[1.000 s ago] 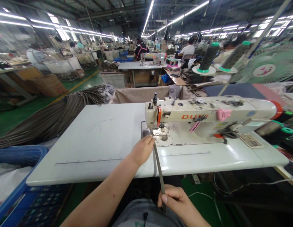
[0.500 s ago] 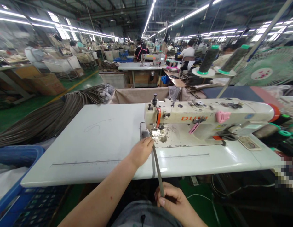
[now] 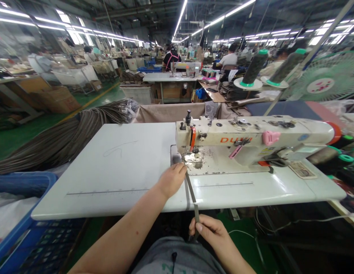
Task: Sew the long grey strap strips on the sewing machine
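Note:
At the needle end of the white sewing machine (image 3: 251, 139), my left hand (image 3: 173, 179) is closed, its fingertips pressing the upper end of a narrow grey-brown fabric strip (image 3: 190, 186) to the machine bed. The strip runs toward me to the front edge of the table, where a small gap shows between it and a lower strip piece (image 3: 196, 212). Below the edge, my right hand (image 3: 209, 230) pinches that lower piece between thumb and fingers. Its tail is mostly hidden by the hand. The presser foot area is partly covered by my left fingers.
The white table (image 3: 122, 163) bears a printed ruler line (image 3: 108, 191) and a loose thread (image 3: 120, 147). A long bundle of strips (image 3: 65, 140) lies at left, above a blue crate (image 3: 25, 224). Thread cones (image 3: 254, 68) and a green fan (image 3: 322, 83) stand at right.
The strip ran unbroken between my hands before; now a gap shows near the table edge. My right hand is slightly higher, while my left hand stays by the needle. The view has shifted a little.

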{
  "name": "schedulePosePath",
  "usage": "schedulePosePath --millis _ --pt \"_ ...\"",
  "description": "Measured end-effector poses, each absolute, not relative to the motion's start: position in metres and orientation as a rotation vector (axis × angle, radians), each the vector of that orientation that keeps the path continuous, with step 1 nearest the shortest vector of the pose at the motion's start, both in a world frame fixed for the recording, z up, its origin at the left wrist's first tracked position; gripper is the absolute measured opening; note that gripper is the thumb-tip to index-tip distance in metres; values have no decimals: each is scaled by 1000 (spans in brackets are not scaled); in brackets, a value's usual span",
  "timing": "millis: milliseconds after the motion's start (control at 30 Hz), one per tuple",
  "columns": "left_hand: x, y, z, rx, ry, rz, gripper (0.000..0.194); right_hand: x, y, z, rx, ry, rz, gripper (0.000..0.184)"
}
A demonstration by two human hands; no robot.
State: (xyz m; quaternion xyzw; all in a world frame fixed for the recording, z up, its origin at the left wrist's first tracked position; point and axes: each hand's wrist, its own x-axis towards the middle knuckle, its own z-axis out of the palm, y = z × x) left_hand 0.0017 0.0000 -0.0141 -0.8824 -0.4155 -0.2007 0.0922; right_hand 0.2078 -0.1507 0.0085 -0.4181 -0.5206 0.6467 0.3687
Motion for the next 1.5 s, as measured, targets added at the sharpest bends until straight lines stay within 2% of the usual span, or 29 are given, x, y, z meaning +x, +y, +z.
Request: schedulePosePath --millis 133,1133,1500 --pt "2 0 -14 -2638 -1261 -606 20 209 -150 13 -1010 -1395 1681 45" --pt "1 2 -17 -2683 -1247 -575 21 210 -151 15 -1038 -1463 1608 47" --pt "2 4 -17 -2668 -1286 -637 29 210 -151 10 -994 -1477 1627 49"
